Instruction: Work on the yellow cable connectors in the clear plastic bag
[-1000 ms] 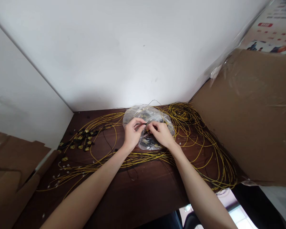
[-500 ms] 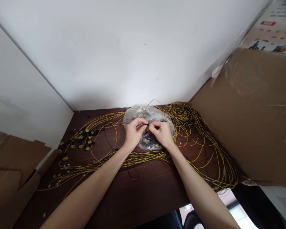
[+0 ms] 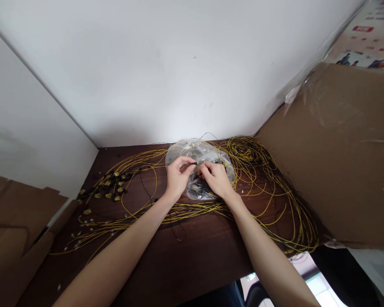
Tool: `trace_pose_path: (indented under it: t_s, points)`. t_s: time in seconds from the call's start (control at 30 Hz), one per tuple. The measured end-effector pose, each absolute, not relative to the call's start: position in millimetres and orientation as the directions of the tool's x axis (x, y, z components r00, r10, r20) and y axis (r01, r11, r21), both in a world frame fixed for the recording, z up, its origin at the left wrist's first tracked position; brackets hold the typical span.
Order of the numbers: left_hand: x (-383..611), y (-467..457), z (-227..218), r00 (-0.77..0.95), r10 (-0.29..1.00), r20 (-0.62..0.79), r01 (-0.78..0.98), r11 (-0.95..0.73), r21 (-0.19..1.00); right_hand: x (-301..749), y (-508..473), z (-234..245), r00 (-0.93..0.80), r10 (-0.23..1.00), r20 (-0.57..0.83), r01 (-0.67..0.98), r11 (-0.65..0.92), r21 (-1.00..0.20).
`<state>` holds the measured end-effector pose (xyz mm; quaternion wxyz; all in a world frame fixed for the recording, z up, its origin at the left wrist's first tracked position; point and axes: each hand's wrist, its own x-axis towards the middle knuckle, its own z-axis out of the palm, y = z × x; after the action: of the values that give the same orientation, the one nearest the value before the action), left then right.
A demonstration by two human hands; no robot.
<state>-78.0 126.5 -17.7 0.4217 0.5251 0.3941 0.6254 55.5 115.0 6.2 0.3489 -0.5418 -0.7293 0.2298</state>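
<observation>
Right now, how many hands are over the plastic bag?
2. The left hand is over the left side of the bag, pinching a small dark piece; the right hand is just beside it, over the right side. No others show.

Behind the brown tabletop is a white wall. Brown cardboard sits left, and a big cardboard sheet right.

A white wall stands behind the brown table, another wall on its left. Cardboard flanks its right. Bright floor shows below its near edge.
</observation>
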Motion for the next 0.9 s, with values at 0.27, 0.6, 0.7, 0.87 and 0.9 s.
trace_pose_path:
  t_s: [0.27,0.6,0.7,0.87,0.9]
  points:
    - [-78.0,125.0,-16.4,-0.048,0.948,0.315,-0.140,-0.319,0.938,56.9,117.9,2.4,-0.187,0.938,0.291,0.594,0.344,-0.727]
    - [-77.6,123.8,-16.9,-0.022,0.947,0.322,-0.131,-0.322,0.938,55.2,118.5,-1.5,-0.097,0.939,0.330,0.573,0.324,-0.753]
    - [-77.6,123.4,-17.0,-0.021,0.950,0.310,-0.132,-0.310,0.941,54.9,118.1,-2.2,-0.088,0.935,0.343,0.568,0.330,-0.754]
    - [-77.4,122.8,-15.8,-0.024,0.952,0.305,-0.129,-0.306,0.943,54.4,117.8,-2.4,-0.097,0.936,0.337,0.560,0.332,-0.759]
    - [-77.3,122.7,-15.7,-0.025,0.952,0.305,-0.128,-0.306,0.943,54.3,117.8,-2.5,-0.098,0.936,0.338,0.561,0.332,-0.758]
